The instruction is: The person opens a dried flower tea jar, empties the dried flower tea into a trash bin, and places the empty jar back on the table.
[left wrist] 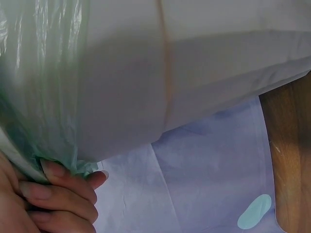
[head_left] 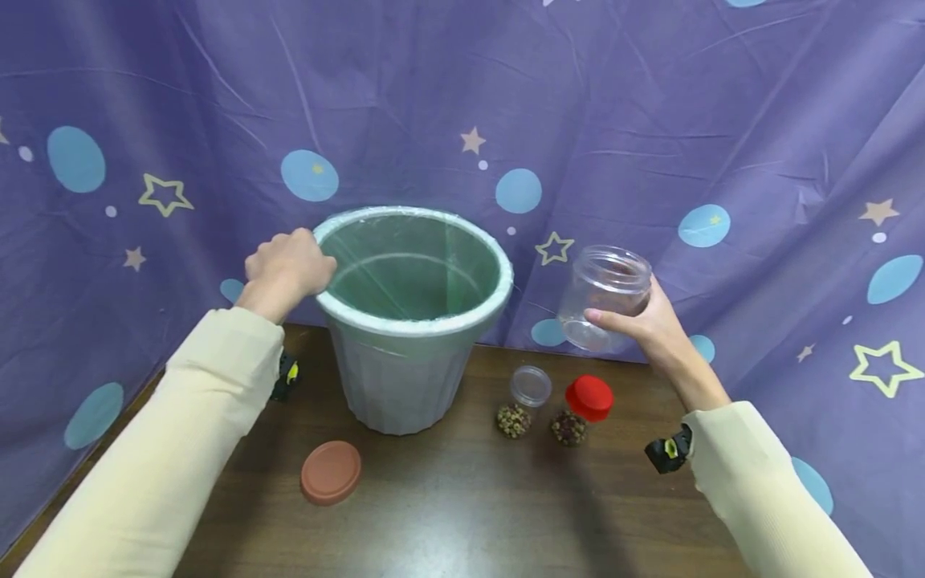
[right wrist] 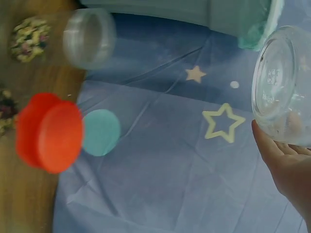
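Observation:
My right hand [head_left: 650, 321] holds a clear, wide-mouthed jar [head_left: 605, 299] in the air, mouth up, thumb across its near side. No contents show through the jar's wall. A grey bin [head_left: 401, 377] stands upright on the table, lined with a thin green bin liner [left wrist: 53, 87] folded over its rim. At the bin's left rim, my left hand [head_left: 289, 263] has its fingers curled around the gathered edge of the liner. In the right wrist view the jar's base [right wrist: 274, 80] faces the camera, with fingers beneath it.
Two small clear jars of dried bits stand on the table right of the bin, one with a clear lid [head_left: 531, 385], the other with a red lid [head_left: 589, 397]. A round reddish-brown lid [head_left: 331, 472] lies front left. Behind hangs a purple patterned cloth [head_left: 405, 104].

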`<action>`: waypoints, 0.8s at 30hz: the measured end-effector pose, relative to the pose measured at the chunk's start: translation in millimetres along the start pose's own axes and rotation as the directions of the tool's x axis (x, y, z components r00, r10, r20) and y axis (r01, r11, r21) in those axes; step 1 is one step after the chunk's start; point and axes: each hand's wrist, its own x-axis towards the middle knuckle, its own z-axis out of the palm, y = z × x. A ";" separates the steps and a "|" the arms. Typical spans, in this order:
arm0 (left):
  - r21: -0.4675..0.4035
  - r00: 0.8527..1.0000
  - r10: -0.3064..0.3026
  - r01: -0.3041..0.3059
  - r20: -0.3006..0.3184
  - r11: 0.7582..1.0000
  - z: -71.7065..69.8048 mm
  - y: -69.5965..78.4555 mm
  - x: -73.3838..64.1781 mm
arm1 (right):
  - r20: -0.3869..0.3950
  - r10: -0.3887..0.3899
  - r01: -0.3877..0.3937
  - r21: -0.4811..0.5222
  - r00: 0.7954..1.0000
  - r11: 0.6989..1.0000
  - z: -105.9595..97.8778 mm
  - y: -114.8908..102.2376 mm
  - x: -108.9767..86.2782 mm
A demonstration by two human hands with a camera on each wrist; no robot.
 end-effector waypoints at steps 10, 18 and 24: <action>-0.014 1.000 -0.014 0.014 0.001 1.000 0.7 -0.7 0.5 | 0.002 0.030 -0.030 -0.059 1.000 0.998 -6.4 35.5 -24.7; -0.015 1.000 -0.009 0.009 -0.005 1.000 1.6 0.9 1.1 | 0.018 0.077 -0.074 -0.111 0.997 0.991 0.7 59.6 -57.1; -0.011 1.000 -0.022 0.022 -0.003 1.000 0.5 0.9 0.2 | 0.039 0.104 -0.098 -0.123 0.994 0.988 10.5 73.9 -74.0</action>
